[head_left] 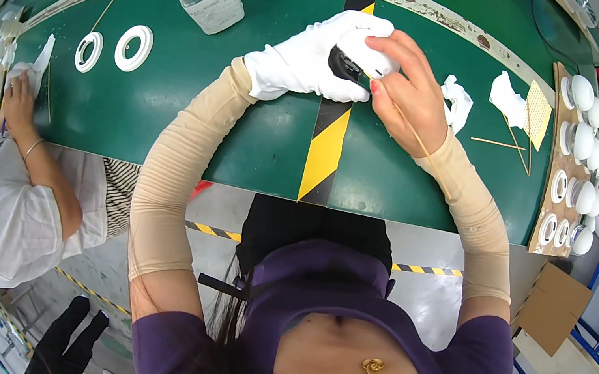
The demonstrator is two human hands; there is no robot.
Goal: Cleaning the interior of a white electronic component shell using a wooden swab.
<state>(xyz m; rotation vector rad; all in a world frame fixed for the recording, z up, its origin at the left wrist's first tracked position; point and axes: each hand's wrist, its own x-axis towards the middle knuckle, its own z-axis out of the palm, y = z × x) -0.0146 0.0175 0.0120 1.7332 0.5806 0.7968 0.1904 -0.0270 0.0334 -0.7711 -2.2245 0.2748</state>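
Note:
In a white glove, my left hand (298,59) is closed around a rounded white part with a black underside (347,64), held above the middle of the green table. My bare right hand (411,98) pinches a thin wooden stick (421,141); the stick's tip reaches the edge of the black section. Fingers of the right hand also touch the white shell. Glove and fingers hide much of the part. A crumpled white cloth (455,104) lies just right of my right hand.
A glass bottle with a metal top (210,1) stands far left, near two white rings (133,48). At right lie a white cloth (509,100), a yellow dotted sheet (537,117), thin sticks (496,143) and a board (539,221) with several white parts. A co-worker (23,206) sits left.

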